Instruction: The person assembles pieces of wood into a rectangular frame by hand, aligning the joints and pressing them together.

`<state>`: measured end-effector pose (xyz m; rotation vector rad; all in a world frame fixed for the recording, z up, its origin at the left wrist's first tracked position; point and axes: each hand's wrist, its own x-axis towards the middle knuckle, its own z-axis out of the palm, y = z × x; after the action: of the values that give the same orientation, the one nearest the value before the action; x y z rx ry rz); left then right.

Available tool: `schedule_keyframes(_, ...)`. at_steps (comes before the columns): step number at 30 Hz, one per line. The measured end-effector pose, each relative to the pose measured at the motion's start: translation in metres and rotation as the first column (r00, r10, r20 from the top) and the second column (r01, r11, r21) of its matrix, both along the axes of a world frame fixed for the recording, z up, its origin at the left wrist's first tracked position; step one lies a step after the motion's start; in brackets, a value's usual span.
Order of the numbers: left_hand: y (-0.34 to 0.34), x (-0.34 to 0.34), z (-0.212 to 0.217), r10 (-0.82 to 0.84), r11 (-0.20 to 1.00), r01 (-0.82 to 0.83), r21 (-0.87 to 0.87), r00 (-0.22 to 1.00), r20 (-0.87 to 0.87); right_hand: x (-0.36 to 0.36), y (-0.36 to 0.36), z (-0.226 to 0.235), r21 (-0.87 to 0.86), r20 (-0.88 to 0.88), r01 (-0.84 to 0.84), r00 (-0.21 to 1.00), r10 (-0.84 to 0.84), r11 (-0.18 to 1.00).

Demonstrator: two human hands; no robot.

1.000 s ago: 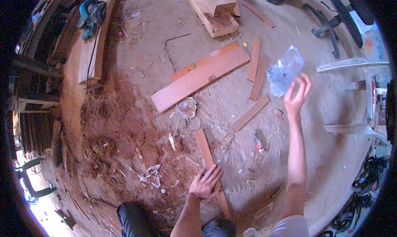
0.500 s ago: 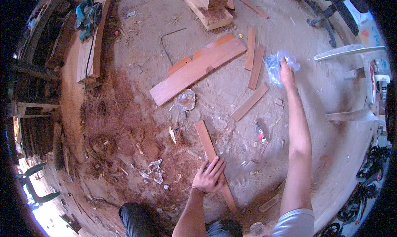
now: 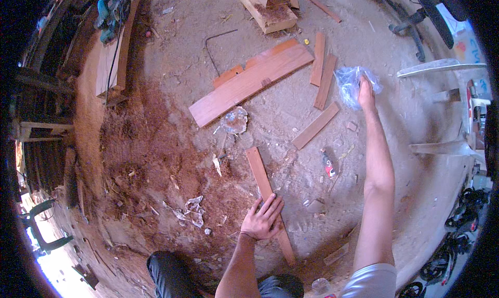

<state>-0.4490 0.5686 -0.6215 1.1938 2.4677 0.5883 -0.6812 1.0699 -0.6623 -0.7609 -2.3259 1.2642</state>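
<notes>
My left hand (image 3: pixel 260 221) lies open across a narrow reddish wooden strip (image 3: pixel 259 172), its fingers stretched over the wood. The strip rests on the dusty ground, with a small hole near its far end. Out to the far right, my right hand (image 3: pixel 366 96) is closed on a crumpled, clear bluish plastic bag (image 3: pixel 346 85); its fingertips are partly hidden by the film. Just left of the bag are two thin wooden strips (image 3: pixel 325 82), and a shorter wooden piece (image 3: pixel 315 125) lies nearer to me.
A wide plank (image 3: pixel 252 85) lies mid-floor beside a bent metal rod (image 3: pixel 209 51). Thick timber (image 3: pixel 267 17) sits at the back. A teal power tool (image 3: pixel 109 17) rests on a beam at far left. A small dark bottle (image 3: pixel 328 164) and white chair legs (image 3: pixel 439 68) are on the right.
My view has shifted slightly. My right hand stays at the plastic bag, whose folds have changed a little. The left hand keeps its place on the strip.
</notes>
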Motion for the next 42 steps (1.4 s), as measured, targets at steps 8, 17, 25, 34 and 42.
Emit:
schedule_keyframes(8, 0.009, 0.003, 0.001, -0.007, 0.999, 0.006, 0.038, 1.0, 0.017, 0.003, 0.017, 0.031, 0.413, 0.389, -0.112, 0.919, -0.063, 0.904)
schedule_keyframes(17, 0.015, 0.005, 0.002, -0.014, 1.0, 0.014, 0.004, 0.999, 0.029, 0.023, 0.073, -0.005, 0.415, 0.21, 0.123, 0.951, -0.226, 0.902)
schedule_keyframes(25, 0.015, 0.006, 0.001, -0.007, 1.0, 0.007, -0.01, 1.0, 0.012, 0.04, 0.061, 0.022, -0.415, -0.024, 0.126, 0.989, -0.149, 0.901)
schedule_keyframes(34, 0.015, 0.007, -0.001, -0.015, 1.0, 0.016, -0.02, 1.0, 0.012, 0.056, 0.055, 0.032, -0.501, -0.041, 0.123, 0.985, -0.166, 0.856)
schedule_keyframes(42, 0.019, 0.008, 0.004, -0.025, 1.0, 0.025, -0.017, 1.0, 0.001, 0.057, 0.038, 0.03, -0.761, -0.149, 0.195, 0.876, -0.458, 0.619)
